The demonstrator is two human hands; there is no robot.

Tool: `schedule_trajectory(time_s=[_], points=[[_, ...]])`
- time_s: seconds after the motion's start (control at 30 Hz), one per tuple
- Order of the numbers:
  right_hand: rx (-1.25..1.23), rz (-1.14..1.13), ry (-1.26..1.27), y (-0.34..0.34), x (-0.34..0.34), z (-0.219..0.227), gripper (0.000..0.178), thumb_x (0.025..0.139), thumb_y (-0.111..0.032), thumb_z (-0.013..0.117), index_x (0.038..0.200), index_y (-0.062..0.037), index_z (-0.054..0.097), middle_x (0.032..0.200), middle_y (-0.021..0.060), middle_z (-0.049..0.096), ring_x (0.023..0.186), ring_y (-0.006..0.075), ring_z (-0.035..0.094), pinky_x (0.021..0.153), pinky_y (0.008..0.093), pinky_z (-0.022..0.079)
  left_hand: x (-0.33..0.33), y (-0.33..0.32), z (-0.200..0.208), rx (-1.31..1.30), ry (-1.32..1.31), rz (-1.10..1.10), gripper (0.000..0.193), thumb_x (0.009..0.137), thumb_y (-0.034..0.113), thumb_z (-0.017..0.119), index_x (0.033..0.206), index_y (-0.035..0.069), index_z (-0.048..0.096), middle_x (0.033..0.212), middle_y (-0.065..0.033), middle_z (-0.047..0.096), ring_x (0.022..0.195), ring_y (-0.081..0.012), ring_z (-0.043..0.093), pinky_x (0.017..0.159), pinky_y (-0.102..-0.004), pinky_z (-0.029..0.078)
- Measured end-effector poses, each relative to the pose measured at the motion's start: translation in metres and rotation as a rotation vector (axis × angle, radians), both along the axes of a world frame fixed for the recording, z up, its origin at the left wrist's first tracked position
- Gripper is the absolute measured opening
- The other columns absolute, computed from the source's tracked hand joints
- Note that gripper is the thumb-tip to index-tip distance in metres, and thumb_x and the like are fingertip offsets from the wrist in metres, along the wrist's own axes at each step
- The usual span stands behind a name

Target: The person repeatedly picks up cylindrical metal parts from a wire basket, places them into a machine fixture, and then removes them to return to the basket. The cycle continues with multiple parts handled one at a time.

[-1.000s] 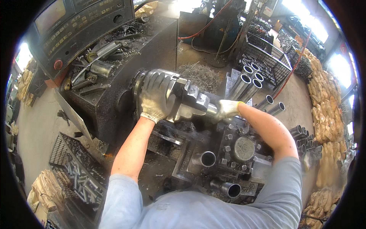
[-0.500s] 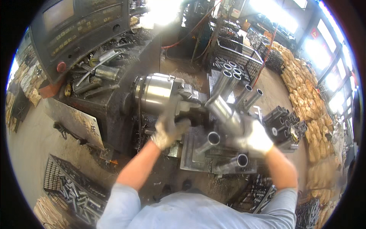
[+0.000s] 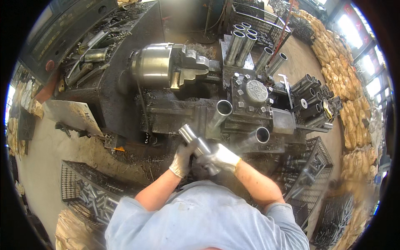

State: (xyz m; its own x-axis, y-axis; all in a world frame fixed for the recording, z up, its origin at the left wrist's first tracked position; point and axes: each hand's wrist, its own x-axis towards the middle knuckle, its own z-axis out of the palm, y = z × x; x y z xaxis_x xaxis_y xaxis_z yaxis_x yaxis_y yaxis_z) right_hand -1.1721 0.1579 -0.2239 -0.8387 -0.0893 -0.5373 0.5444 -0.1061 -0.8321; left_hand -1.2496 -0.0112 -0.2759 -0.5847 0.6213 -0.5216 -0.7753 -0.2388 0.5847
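Low in front of my chest I hold a shiny metal tube (image 3: pixel 188 132), tilted with its upper end to the left. My left hand (image 3: pixel 182 159), in a whitish work glove, is closed around its left side. From the right, my gloved right hand (image 3: pixel 221 157) grips its lower part, and the fingers hide some of the surface. Beyond my hands is the lathe's chuck (image 3: pixel 154 64), its stepped jaws (image 3: pixel 191 68) with no tube between them. A bolted square tool post (image 3: pixel 255 92) is to the right. Two tubes (image 3: pixel 223 109) (image 3: pixel 260 135) stand just past my hands.
Several upright tubes (image 3: pixel 235 46) stand behind the tool post, and more are stacked at its right (image 3: pixel 312 98). Mesh crates with metal parts sit at lower left (image 3: pixel 71 183) and lower right (image 3: pixel 323 162). A control panel (image 3: pixel 54 41) and scrap-covered ledge flank the chuck.
The tube has come from beside the chuck jaws back toward my chest. My left hand has left the chuck area and now grips the tube too. The view has tilted downward.
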Motion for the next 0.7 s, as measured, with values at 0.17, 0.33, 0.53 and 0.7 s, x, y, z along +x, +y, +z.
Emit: schedule_trajectory(time_s=[0.17, 0.33, 0.53, 0.7], points=[[-0.031, -0.104, -0.138, 0.013, 0.027, -0.021, 0.074, 0.086, -0.050, 0.087, 0.134, 0.0041, 0.068, 0.110, 0.0081, 0.075, 0.090, 0.0143, 0.070, 0.079, 0.0305, 0.058, 0.000, 0.018, -0.003, -0.173, -0.006, 0.048, 0.048, 0.099, 0.033, 0.078, 0.129, 0.001, 0.060, 0.108, -0.0120, 0.069, 0.095, -0.0250, 0.071, 0.081, -0.0408, 0.062], [0.541, 0.048, -0.100, 0.019, 0.038, -0.082, 0.066, 0.083, -0.047, 0.090, 0.117, 0.0072, 0.073, 0.093, 0.0177, 0.079, 0.083, 0.0267, 0.077, 0.074, 0.0395, 0.060, -0.001, 0.040, -0.010, -0.140, 0.046, 0.176, 0.051, 0.100, 0.031, 0.078, 0.136, 0.002, 0.057, 0.117, -0.0117, 0.069, 0.103, -0.0248, 0.070, 0.091, -0.0447, 0.060], [0.075, 0.098, 0.108, 0.035, 0.037, -0.113, 0.047, 0.078, -0.025, 0.088, 0.114, 0.0018, 0.074, 0.089, 0.0109, 0.078, 0.075, 0.0173, 0.073, 0.070, 0.0359, 0.062, -0.019, 0.004, -0.048, 0.211, -0.253, 0.170, 0.073, 0.108, 0.068, 0.049, 0.140, 0.005, 0.062, 0.125, -0.0145, 0.073, 0.111, -0.0291, 0.072, 0.100, -0.0462, 0.058], [0.491, 0.171, 0.337, 0.047, 0.066, -0.038, 0.057, 0.072, -0.020, 0.086, 0.122, 0.0017, 0.071, 0.095, 0.0181, 0.077, 0.082, 0.0248, 0.075, 0.079, 0.0379, 0.063, -0.013, -0.021, -0.037, 0.053, -0.144, -0.031, 0.058, 0.107, 0.048, 0.066, 0.147, 0.007, 0.055, 0.118, -0.0135, 0.075, 0.102, -0.0294, 0.076, 0.096, -0.0459, 0.063]])
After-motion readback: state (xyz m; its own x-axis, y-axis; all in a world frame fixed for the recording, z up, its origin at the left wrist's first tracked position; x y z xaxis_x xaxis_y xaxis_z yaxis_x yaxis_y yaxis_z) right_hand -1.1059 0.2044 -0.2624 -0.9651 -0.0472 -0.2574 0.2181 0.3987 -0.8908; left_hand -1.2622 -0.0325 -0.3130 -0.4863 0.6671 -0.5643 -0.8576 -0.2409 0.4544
